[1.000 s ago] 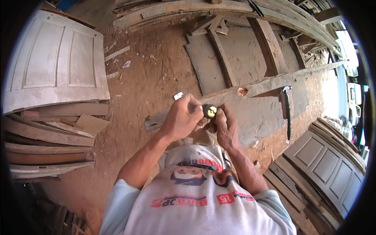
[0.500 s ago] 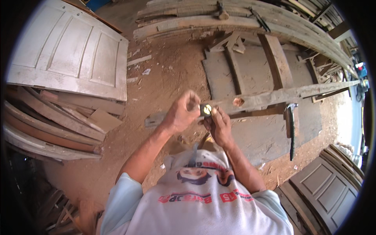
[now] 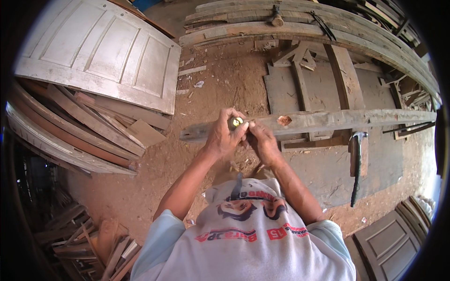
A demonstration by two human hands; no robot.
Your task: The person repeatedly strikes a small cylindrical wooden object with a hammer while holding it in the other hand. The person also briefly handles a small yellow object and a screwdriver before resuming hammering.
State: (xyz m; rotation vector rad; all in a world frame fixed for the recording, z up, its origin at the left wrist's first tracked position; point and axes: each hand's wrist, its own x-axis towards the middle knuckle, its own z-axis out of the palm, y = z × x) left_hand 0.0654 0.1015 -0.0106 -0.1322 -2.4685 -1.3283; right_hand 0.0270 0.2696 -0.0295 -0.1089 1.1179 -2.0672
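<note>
My left hand (image 3: 222, 136) is closed around a small black and yellow object (image 3: 236, 122), shaped like a tape measure. Its bright yellow face shows between the thumb and fingers. Close against it, my right hand (image 3: 264, 142) has its thumb and fingers pressed together near the left thumb; what they pinch is hidden. Both hands are in front of my body, over the near end of a long weathered wooden beam (image 3: 328, 121). A reddish cut hollow (image 3: 284, 121) shows in the beam, just right of the hands. A claw hammer (image 3: 357, 164) with a black handle hangs across wood at the right.
A white panelled door (image 3: 112, 51) rests over curved wooden pieces (image 3: 70, 126) at left. Stacked planks (image 3: 234, 33) at the back bear a mallet (image 3: 277, 18). Scrap wood (image 3: 110, 243) lies lower left; a grey panelled door (image 3: 391, 239) is lower right. A crosspiece (image 3: 346, 79) spans between planks and beam.
The black and yellow object has passed from my right fingers into my left hand. My hands have drawn together, and the view has shifted slightly left.
</note>
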